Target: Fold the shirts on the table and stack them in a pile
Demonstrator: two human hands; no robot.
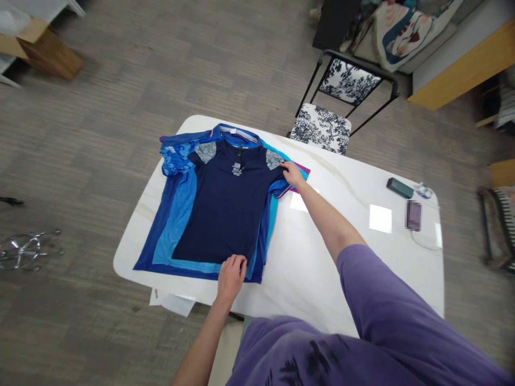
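A navy T-shirt (227,209) with grey patterned shoulder patches lies flat on top of a stack of blue shirts (177,214) on the white table (322,252). My left hand (231,276) pinches the navy shirt's bottom hem near its right corner. My right hand (293,172) grips the shirt's right sleeve near the shoulder. A pink-striped garment (301,172) peeks out under the stack by my right hand.
A black-framed chair with floral cushions (322,128) stands at the table's far side. A dark case (399,187), a small packet (424,191) and a blurred phone-like item (413,214) lie at the table's right. Papers (177,303) stick out under the near edge.
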